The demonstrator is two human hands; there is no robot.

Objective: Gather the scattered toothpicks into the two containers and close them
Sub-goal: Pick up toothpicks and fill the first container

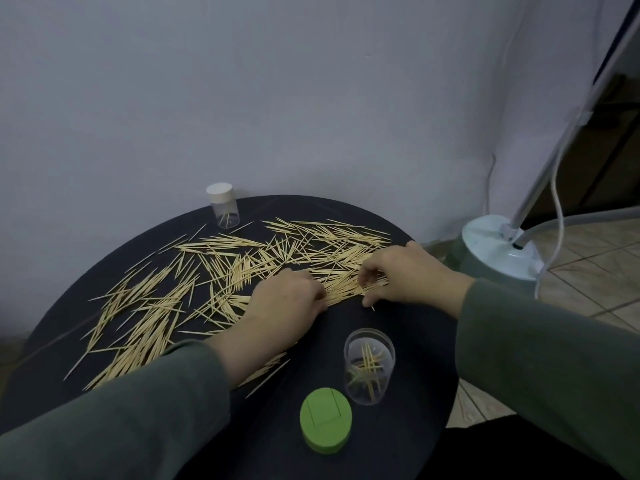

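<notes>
Many pale wooden toothpicks (221, 271) lie scattered over a round black table (398, 327). My left hand (287, 299) and my right hand (405, 275) rest on the pile near the table's middle, fingers curled, pressing a bundle of toothpicks (343, 289) between them. An open clear container (369, 365) with several toothpicks inside stands in front of my hands. Its green lid (325, 424) lies flat beside it at the near edge. A second clear container with a white lid (223, 209) on it stands at the far left edge, with a few toothpicks inside.
A grey wall rises right behind the table. To the right, on a tiled floor, stands a pale blue appliance base (498, 247) with a slanted pole and a white hose (554, 188).
</notes>
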